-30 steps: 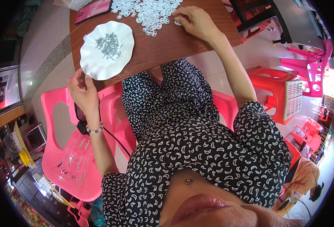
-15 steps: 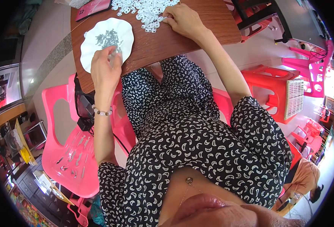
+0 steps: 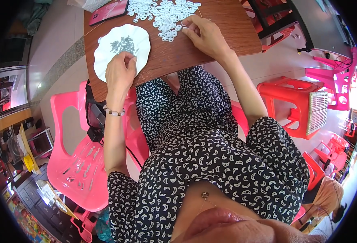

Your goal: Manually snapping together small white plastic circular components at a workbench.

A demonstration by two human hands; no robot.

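Observation:
A white wavy-edged plate [image 3: 105,54] lies at the table's left side, with a loose heap of small grey pieces [image 3: 124,44] in it. My left hand [image 3: 120,73] is over the plate's near edge, thumb and fingertips pinched together beside the grey pieces. Whatever is in that pinch is too small to make out. Several small white plastic pieces with holes [image 3: 168,20] are spread in a pile at the table's far side. At the pile's right edge, my right hand [image 3: 209,38] has its thumb and forefinger apart, with no piece visible between them.
The brown wooden table [image 3: 235,30] has a pink phone-like flat case [image 3: 109,12] at its far left. A pink chair [image 3: 79,170] at my left bears a black bag [image 3: 95,117]. Red stacked stools [image 3: 287,101] stand on the right.
The fingers of my left hand have closed into a pinch over the plate. My right thumb and forefinger have spread beside the white pile. The whole view has shifted slightly.

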